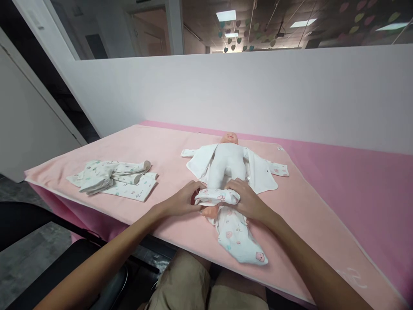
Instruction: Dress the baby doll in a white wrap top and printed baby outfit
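While both arms reach forward from the lower corners, the two hands meet at the middle of a table covered by a pink towel (161, 146). The left hand (185, 199) comes in from the lower left, forearm nearly straight, palm turned inward. Its fingers are curled and pinch the left end of a bunched roll of pants (217, 197). The pants are white with small pink prints. The gathered part sits at the lower end of a doll (226, 161), and the loose legs trail toward the person, ending just short of the towel's near edge. A bit of peach doll leg shows just under the roll. The right hand (247, 198) comes in from the lower right, wrist bent slightly, fingers curled over the right end of the roll and gripping it. How the thumbs lie cannot be told.

The doll lies on its back, head toward the far wall (226, 94), on an open white top (264, 174) whose sleeves spread to both sides.

Edges and room, from the left: a black chair (38, 267) stands below the table's left corner. A folded pile of clothes (112, 178) lies on the towel well apart from the left hand, with bare towel between them. Right of the doll the towel runs on bare, then ends — beyond it lies the magenta table (355, 181). The near edge passes just over the person's lap. The wall closes off the far side.
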`<action>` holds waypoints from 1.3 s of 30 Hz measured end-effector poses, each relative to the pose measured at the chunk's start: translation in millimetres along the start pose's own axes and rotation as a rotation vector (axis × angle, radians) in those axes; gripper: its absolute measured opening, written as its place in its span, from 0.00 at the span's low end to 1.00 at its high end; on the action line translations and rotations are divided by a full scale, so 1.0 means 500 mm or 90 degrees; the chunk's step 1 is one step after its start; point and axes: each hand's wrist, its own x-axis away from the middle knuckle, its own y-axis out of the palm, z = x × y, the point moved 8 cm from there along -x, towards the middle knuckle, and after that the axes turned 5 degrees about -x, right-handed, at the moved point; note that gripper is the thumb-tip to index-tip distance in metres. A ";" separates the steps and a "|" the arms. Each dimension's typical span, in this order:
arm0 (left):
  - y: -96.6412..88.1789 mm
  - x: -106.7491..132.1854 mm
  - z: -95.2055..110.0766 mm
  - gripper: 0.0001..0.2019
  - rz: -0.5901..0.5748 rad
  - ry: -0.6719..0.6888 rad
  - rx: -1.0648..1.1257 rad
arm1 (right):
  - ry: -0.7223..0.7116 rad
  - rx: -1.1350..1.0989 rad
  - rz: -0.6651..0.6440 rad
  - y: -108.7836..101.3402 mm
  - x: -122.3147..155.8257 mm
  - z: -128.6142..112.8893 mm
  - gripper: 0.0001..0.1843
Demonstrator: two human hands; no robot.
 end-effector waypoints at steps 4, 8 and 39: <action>-0.034 -0.028 0.035 0.19 -0.088 0.036 -0.040 | 0.060 -0.057 -0.031 -0.015 0.012 0.005 0.28; -0.045 -0.087 0.088 0.14 -0.142 0.103 0.008 | 0.080 -0.236 -0.037 -0.032 0.019 0.009 0.27; 0.065 -0.195 0.012 0.29 -0.284 -0.024 0.422 | 0.246 -0.769 -0.042 0.017 0.025 0.041 0.18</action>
